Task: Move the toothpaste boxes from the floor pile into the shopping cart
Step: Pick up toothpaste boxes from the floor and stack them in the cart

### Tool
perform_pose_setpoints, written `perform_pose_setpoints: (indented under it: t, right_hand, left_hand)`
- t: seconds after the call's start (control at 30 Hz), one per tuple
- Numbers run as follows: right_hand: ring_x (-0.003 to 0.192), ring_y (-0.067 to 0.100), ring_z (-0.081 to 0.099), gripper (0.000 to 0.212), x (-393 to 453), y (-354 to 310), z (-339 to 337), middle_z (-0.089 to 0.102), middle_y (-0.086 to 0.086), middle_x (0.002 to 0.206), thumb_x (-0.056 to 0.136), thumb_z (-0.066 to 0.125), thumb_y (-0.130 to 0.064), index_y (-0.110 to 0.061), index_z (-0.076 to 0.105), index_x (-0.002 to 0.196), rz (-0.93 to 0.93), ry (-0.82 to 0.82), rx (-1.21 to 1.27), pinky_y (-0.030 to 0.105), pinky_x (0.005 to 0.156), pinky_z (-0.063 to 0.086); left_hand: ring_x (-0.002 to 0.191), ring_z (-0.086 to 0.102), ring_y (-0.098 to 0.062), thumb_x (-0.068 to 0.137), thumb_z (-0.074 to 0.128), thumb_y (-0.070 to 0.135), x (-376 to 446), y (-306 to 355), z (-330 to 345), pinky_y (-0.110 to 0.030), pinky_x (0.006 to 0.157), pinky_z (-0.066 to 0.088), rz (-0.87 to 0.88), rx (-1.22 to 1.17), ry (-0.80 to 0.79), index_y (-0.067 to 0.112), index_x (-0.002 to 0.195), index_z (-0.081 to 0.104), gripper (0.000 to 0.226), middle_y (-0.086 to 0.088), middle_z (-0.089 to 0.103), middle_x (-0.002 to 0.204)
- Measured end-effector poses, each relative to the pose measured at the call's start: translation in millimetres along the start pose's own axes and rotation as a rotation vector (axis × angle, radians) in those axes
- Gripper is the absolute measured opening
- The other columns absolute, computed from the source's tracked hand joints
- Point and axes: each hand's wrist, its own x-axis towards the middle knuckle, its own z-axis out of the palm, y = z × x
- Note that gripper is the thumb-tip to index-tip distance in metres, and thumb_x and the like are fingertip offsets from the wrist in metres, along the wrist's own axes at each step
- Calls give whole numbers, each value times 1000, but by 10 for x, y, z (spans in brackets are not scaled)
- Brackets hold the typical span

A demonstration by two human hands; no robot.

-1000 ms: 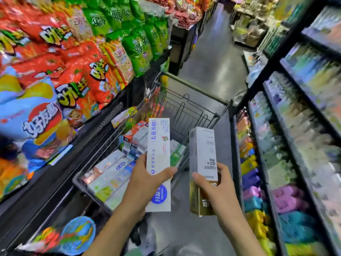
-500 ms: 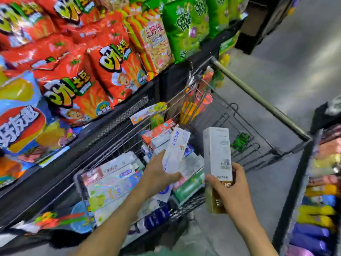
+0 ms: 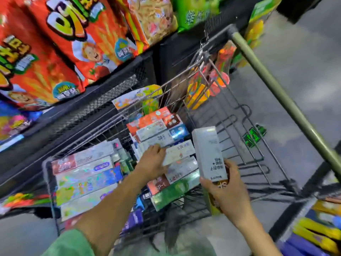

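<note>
Over the grey wire shopping cart [image 3: 245, 137], the left hand [image 3: 150, 163] lays its long white toothpaste box [image 3: 180, 153] flat across the stack, while the right hand [image 3: 227, 193] (nearer the rim) grips an upright grey-and-gold box [image 3: 209, 154].

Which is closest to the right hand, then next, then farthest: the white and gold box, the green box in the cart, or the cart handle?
From the right hand, in the head view:
1. White and gold box: held in that hand.
2. Green box: just left, in the shopping cart.
3. Cart handle: up and right, farthest.
</note>
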Motion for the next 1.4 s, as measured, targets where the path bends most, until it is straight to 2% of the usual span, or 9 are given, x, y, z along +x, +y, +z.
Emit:
perform_pose_setpoints:
  t: [0.1,0.23,0.43,0.57,0.67,0.87,1.13,1.27,1.4]
  right_hand:
    - [94,0,64,67,79,119,8,65,-17,111,70,88,-32,-39,45,121,3,-11,-77,36,76,58]
    - [94,-1,66,66,117,209,-20,70,-18,106,71,89,-31,-35,50,124,-41,-84,-120,32,81,56]
    - [108,-12,48,68,241,313,-81,48,-15,116,74,83,-37,-33,50,133,-249,-195,-373,1,84,37]
    - [102,10,51,73,576,275,3,51,-6,113,71,58,-60,-31,52,137,-443,-330,-752,27,78,46]
    - [99,28,58,70,899,262,272,63,0,111,70,44,-58,-25,60,129,-649,-472,-999,39,76,49]
    - [125,30,46,75,1415,407,899,53,6,136,76,70,-32,-18,44,145,-788,-758,-1261,43,102,39]
    - [99,34,55,70,1501,599,1069,58,12,108,60,80,-7,-8,60,127,-919,-534,-1182,47,87,53]
    - [100,33,63,65,1350,604,1069,64,10,107,51,87,-8,-13,68,113,-882,-416,-1185,46,89,54]
    - [117,34,59,57,1125,409,1067,62,14,127,75,76,-25,-11,62,128,-845,-381,-1178,48,101,48]
  left_hand:
    - [115,45,-39,95,60,51,113,-54,122,-46,94,43,-28,-8,110,3,146,42,72,-19,49,129]
    - [111,49,-38,89,69,46,191,-70,267,-46,89,43,-44,89,152,8,141,50,67,-15,54,121]
    - [122,48,-36,93,57,56,16,-174,310,-49,99,42,-96,75,234,13,145,46,68,-14,50,138]
    - [127,50,-39,101,35,50,-346,-451,360,-52,104,44,-188,13,304,8,147,44,64,-18,50,144]
    - [126,53,-39,100,36,45,-653,-617,476,-54,104,45,-215,15,330,4,144,48,62,-19,53,143]
    - [132,48,-34,100,36,42,-901,-543,680,-51,109,42,-188,22,335,4,145,49,60,-16,53,145]
    - [140,43,-32,102,30,46,-800,-414,674,-54,112,40,-259,-11,246,6,149,43,62,-14,48,151]
    - [142,41,-32,102,27,47,-839,-396,662,-52,116,35,-239,-4,240,7,150,41,65,-13,46,153]
    - [145,36,-31,99,22,50,-1014,-425,545,-50,119,30,-246,28,250,10,154,35,69,-11,40,157]
